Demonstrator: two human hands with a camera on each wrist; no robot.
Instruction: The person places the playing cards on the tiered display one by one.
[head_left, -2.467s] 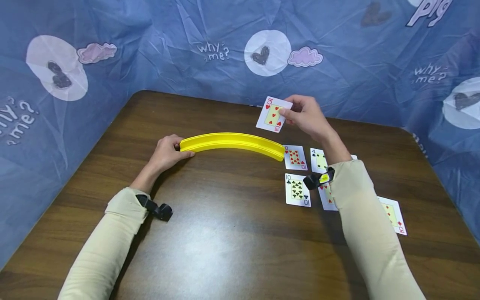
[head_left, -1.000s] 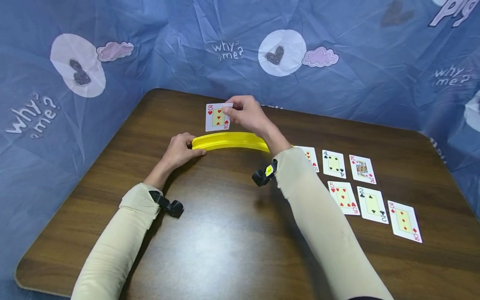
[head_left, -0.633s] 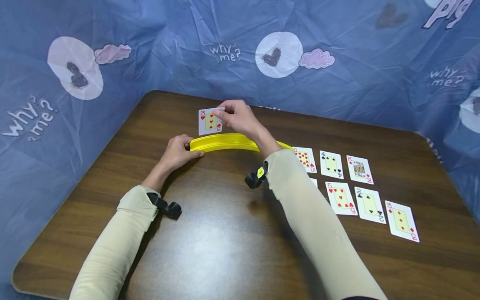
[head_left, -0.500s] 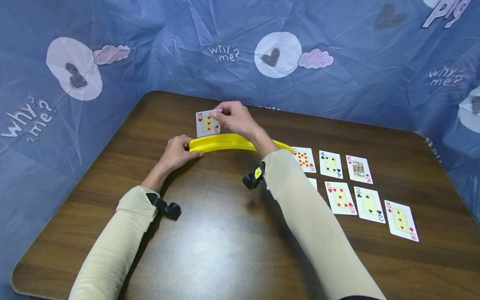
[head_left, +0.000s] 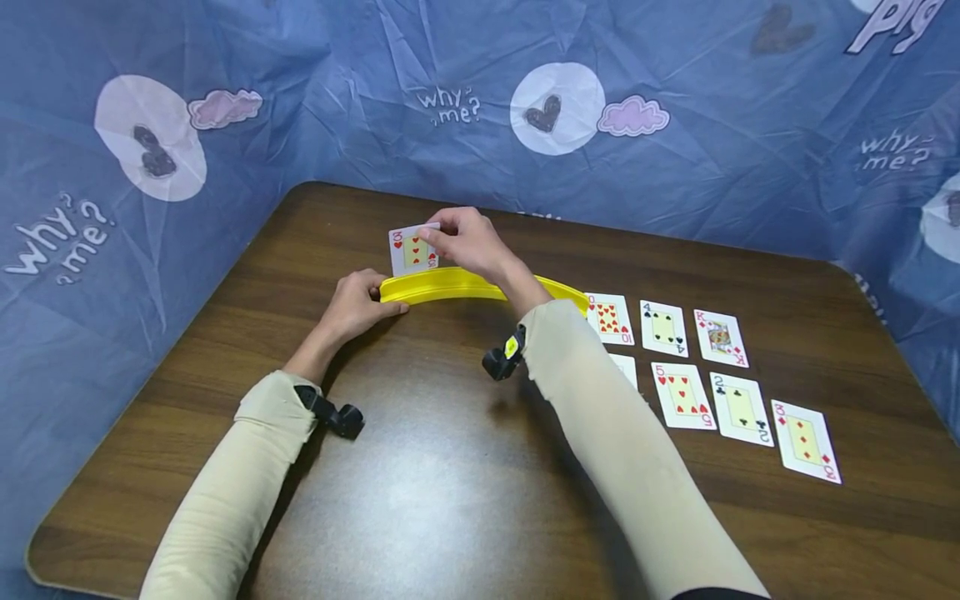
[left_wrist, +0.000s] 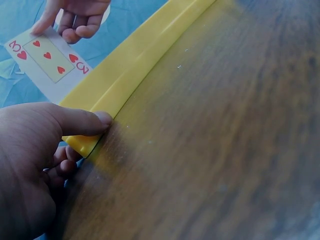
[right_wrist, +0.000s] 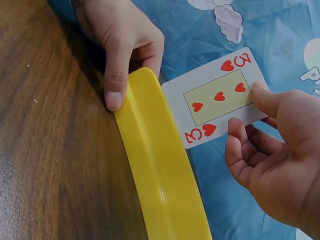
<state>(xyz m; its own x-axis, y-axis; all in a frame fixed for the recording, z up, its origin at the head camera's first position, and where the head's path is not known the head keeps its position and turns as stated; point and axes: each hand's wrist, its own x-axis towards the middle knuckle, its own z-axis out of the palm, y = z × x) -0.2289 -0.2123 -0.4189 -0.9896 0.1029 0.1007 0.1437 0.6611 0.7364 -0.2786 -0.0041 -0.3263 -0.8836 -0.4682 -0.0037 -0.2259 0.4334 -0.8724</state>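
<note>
A yellow curved card holder [head_left: 450,285] lies across the table, and my left hand [head_left: 352,304] grips its left end with the thumb on the near side. My right hand [head_left: 472,243] pinches the three of hearts [head_left: 405,254] by its upper right corner, face toward me. The card stands nearly upright, its lower edge right at the holder's far side near the left end. In the right wrist view the same three of hearts [right_wrist: 217,97] overlaps the holder's edge [right_wrist: 160,165], with the thumb on the card's face.
Face-up cards lie on the right of the wooden table [head_left: 420,483]: ten of hearts [head_left: 609,319], four of spades [head_left: 662,328], king of diamonds [head_left: 722,337], five of hearts [head_left: 684,396], two of clubs [head_left: 741,408] and three of diamonds [head_left: 806,440]. My right sleeve [head_left: 615,433] partly hides another card. A blue curtain [head_left: 337,125] hangs behind.
My right hand has carried the three of hearts leftward from above the holder's right end, then lowered it to the holder's left part. The left hand keeps its grip on the holder.
</note>
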